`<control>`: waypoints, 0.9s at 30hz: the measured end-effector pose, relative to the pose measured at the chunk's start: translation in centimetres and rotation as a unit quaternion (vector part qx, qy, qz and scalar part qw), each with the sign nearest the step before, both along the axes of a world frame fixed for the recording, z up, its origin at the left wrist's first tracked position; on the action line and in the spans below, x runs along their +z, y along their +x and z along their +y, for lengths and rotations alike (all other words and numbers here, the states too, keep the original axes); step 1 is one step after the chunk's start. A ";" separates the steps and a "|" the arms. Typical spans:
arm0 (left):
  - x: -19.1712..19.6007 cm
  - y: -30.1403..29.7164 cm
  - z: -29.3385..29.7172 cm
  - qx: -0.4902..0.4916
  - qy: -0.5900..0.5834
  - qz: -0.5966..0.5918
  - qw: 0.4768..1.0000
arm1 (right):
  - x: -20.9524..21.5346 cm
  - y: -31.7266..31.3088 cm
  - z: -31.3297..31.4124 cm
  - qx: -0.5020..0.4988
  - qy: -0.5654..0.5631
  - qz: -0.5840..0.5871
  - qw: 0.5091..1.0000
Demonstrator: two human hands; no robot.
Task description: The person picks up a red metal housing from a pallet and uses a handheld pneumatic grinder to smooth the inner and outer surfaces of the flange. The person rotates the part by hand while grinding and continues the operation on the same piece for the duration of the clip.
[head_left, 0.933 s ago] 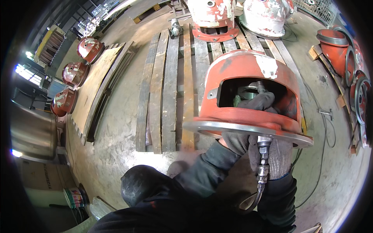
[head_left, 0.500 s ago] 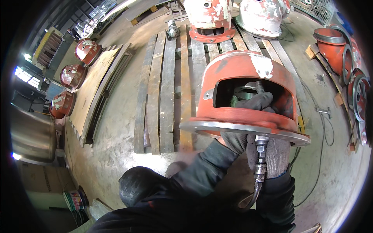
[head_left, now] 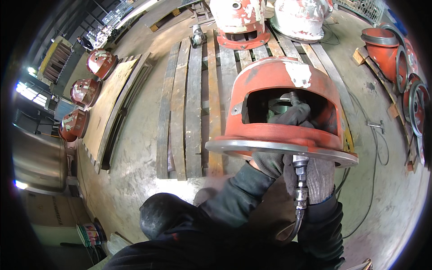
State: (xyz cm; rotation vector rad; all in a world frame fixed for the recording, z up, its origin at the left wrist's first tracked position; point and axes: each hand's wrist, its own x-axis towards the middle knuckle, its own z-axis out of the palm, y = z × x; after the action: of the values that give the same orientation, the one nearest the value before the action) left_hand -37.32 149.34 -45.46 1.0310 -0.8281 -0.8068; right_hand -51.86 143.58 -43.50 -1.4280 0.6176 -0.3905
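A red domed metal housing (head_left: 265, 85) with a white filler patch stands in front of me, its wide bare-metal flange (head_left: 243, 146) toward me. From below the flange, my left hand (head_left: 269, 164), in a grey glove, reaches up into the housing. Through the side window, dark gloved fingers (head_left: 292, 116) are closed around the front of an air tool (head_left: 294, 97), beside a round metal ring (head_left: 280, 107). My right hand (head_left: 323, 180), also gloved, is closed around the tool's rear end by its hose coupling (head_left: 301, 180). The flange hides most of the tool.
The slatted wooden pallet (head_left: 193, 108) lies beyond, bearing two more housings (head_left: 240, 27) and a small grey tool (head_left: 197, 36). Several red domes (head_left: 85, 92) line the plywood-topped pallet at left. Red pipe parts (head_left: 382, 51) stand at right. A cable (head_left: 375, 180) runs across the floor.
The view has shifted slightly. Inside the housing, the gloved fingers and tool tip have moved a little to the left; both hands keep their hold.
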 end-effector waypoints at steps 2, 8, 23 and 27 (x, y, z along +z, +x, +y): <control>0.1 0.0 0.2 -0.039 -0.010 0.069 0.997 | -0.1 -0.3 -0.5 0.030 0.203 -0.093 0.974; 0.1 -0.3 -0.1 0.063 -0.014 -0.186 0.980 | 0.0 -0.5 -0.6 0.052 0.299 -0.156 0.940; 0.7 0.2 0.1 0.086 -0.015 -0.261 0.961 | 2.7 1.0 0.1 0.055 -0.323 0.007 0.945; 0.6 0.4 0.2 0.041 -0.035 -0.194 0.980 | 2.8 1.2 0.2 0.038 -0.390 0.035 0.920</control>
State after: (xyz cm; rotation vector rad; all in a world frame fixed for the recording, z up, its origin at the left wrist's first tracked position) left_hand -36.90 149.53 -44.84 1.1701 -1.1281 -0.5067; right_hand -50.66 143.76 -40.66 -2.2291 0.4741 -0.5608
